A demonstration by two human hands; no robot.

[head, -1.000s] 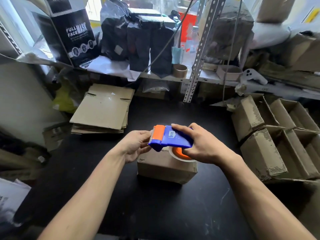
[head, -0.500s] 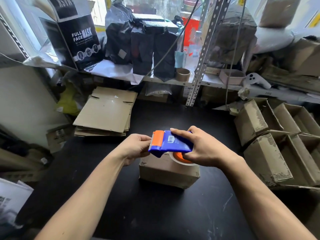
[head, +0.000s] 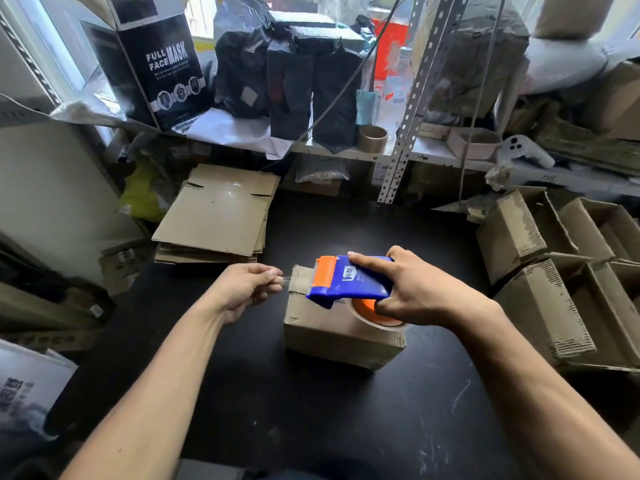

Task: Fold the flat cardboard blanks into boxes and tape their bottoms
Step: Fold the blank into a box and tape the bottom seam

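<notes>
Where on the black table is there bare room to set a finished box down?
Bare black table lies near the viewer, between the forearms, and behind the box, right of the flat blanks. The right edge is crowded with folded boxes.

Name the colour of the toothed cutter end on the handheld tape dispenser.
Orange, on the blue plastic tape dispenser; the head view shows it best.
</notes>
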